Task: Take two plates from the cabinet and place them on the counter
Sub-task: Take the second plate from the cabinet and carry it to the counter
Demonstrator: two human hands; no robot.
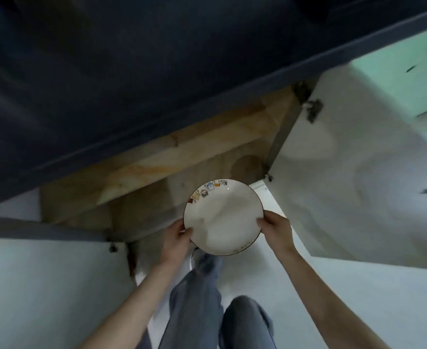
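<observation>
A white plate [223, 217] with a thin dark rim and small coloured figures along its upper edge is held in the air in front of the open lower cabinet [157, 197]. My left hand [176, 238] grips its left edge and my right hand [276, 229] grips its right edge. Whether a second plate lies under it cannot be told. The dark counter [131, 84] overhangs the cabinet, filling the top of the view. The cabinet's inside looks tan and bare where it shows.
Two white cabinet doors stand open, one at the left [51, 285] and one at the right [358, 185] with hinges on its inner side. My legs in grey trousers [200, 306] and a shoe stand on the pale floor [358, 298] below the plate.
</observation>
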